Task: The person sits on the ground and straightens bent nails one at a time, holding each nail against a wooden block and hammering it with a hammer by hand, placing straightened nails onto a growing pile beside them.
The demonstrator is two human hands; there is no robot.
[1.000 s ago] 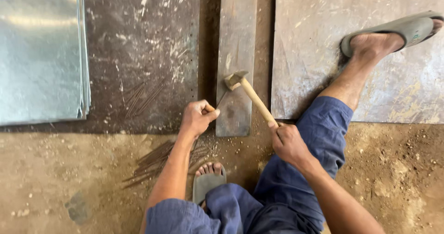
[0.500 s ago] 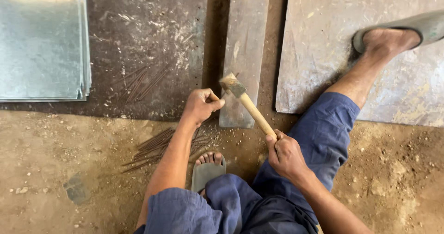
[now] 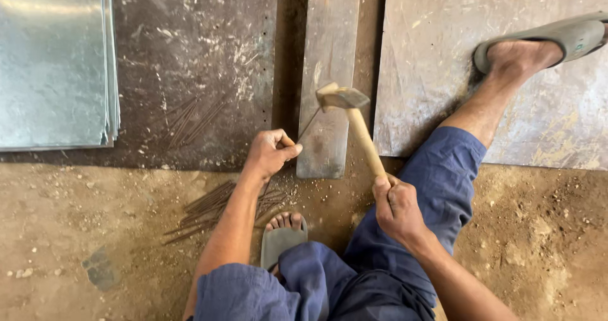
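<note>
Thin, dark metal rod (image 3: pixel 310 123), held slanted over the near end of the long grey steel bar (image 3: pixel 329 74), was the centre of the work; its lower end was pinched in the left hand (image 3: pixel 269 153), whose fingers were curled tight around it, and its upper end ran toward one o'clock, up to the head of the wooden-handled hammer (image 3: pixel 354 121); the hammer head sat at the rod's tip, though whether it touched could not be told; the hammer's long axis ran from about eleven o'clock at the head to five o'clock at the grip, where the right hand (image 3: pixel 396 207) was clamped around the handle's end; so the rod lay at about ten o'clock from the right hand, and the left hand was the nearer of the two; a loose bundle of similar thin rods (image 3: pixel 212 210) lay on the dirt floor at seven o'clock from the left hand; farther out, a scuffed grey metal plate (image 3: pixel 430 61) at two o'clock bore the grey-sandalled foot (image 3: pixel 538 48); shiny stacked sheets (image 3: pixel 54 61) lay at ten o'clock.
</note>
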